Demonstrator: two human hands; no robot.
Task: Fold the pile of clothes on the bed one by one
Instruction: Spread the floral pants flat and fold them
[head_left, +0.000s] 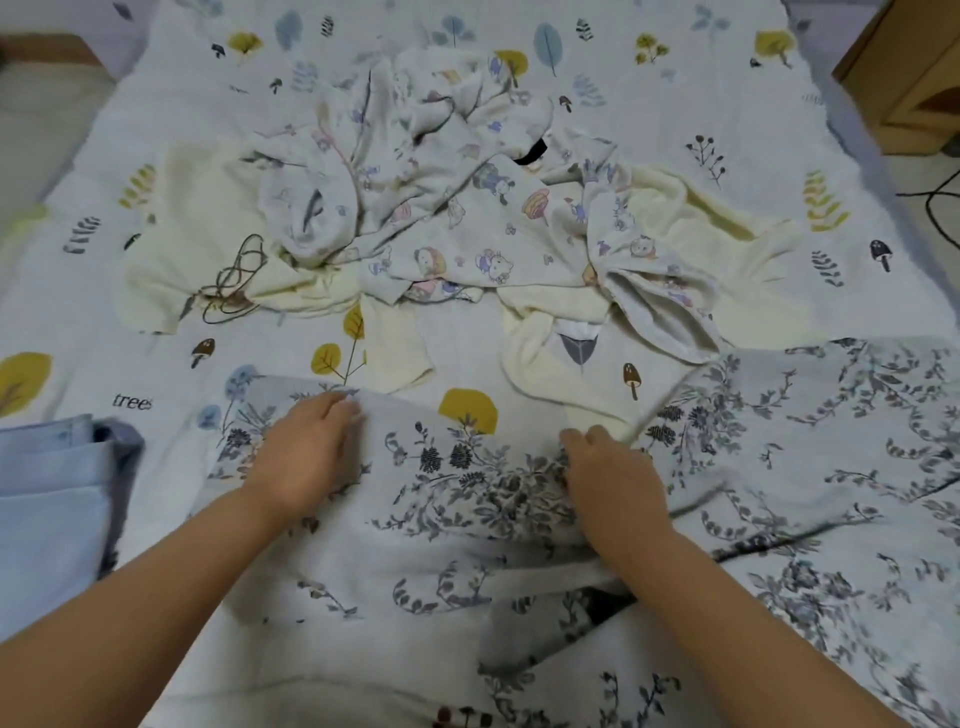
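A white garment with a grey floral print (467, 519) lies spread across the near part of the bed. My left hand (306, 447) lies on its upper left edge, fingers curled over the fabric's rim. My right hand (608, 478) grips a bunched fold near the garment's middle. Farther back lies a pile of clothes (441, 208): cartoon-print pieces on top of cream-coloured ones (197, 234). A cream sleeve (395, 353) and another cream piece (540, 364) reach toward the floral garment.
Folded light blue jeans (52, 493) lie at the near left. A thin dark cord (234, 280) is coiled on the cream cloth at the pile's left. The bed sheet (701, 104) has leaf and mushroom prints. A wooden cabinet (914, 67) stands at the far right.
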